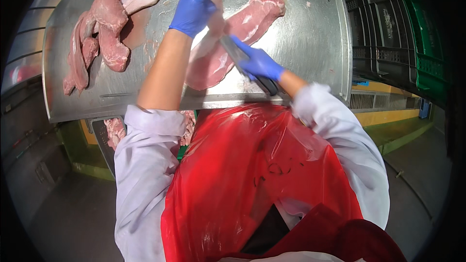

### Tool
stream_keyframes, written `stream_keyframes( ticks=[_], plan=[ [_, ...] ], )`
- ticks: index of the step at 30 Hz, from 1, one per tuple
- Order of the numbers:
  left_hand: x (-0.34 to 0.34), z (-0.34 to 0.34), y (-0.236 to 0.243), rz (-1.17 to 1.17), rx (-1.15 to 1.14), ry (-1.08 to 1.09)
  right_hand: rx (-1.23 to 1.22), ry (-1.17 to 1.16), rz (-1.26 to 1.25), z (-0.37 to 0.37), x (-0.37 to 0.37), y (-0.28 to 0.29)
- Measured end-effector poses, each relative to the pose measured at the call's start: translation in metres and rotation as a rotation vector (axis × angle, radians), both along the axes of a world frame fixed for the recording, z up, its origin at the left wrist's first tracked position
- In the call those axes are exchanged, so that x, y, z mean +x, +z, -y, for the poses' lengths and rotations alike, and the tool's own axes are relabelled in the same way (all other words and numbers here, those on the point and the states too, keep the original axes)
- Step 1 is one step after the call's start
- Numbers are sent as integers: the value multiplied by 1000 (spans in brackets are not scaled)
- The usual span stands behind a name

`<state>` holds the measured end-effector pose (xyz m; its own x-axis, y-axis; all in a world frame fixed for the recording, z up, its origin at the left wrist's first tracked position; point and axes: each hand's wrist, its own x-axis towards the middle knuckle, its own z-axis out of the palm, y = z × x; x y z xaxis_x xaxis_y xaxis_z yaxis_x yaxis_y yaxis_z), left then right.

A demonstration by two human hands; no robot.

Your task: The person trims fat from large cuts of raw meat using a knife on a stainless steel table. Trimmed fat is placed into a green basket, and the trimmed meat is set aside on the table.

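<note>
A long pale-pink piece of meat (255,17) lies slantwise on the metal table. My left hand (194,9), in a blue glove, is closed on a strip of meat (213,22) and holds it raised along the piece's left side. The strip is blurred, and I cannot tell how far it is still joined. My right hand (259,62), also gloved in blue, grips a knife. The knife's blade (233,51) points up and left, against or just over the meat, beside the strip; its dark handle end shows below my fist.
More meat pieces (109,19) lie heaped at the table's left. The metal table (310,43) has a raised front edge. Dark and green crates (388,34) stand stacked at the right. Below the front edge, a container holds meat trimmings (115,131).
</note>
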<state>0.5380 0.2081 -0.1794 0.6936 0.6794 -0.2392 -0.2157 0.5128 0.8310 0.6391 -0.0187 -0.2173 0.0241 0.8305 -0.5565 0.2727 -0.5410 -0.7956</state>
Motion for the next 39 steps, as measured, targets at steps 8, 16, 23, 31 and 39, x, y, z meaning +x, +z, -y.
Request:
stream_keyframes(
  ticks=[8,16,23,31,39],
  plan=[
    [-33,-10,29,178,-12,67,271,133,46,52,-11,-42],
    [-69,-6,59,215,-48,376,83,212,56,-9,-45,-10],
    [-164,10,100,416,-55,293,232,316,15,-50,-78,-18],
    [-310,114,199,470,276,640,331,550,-154,11,-62,-23],
    [-451,204,268,-267,1379,852,406,928,-37,-33,-114,-3]
  ],
)
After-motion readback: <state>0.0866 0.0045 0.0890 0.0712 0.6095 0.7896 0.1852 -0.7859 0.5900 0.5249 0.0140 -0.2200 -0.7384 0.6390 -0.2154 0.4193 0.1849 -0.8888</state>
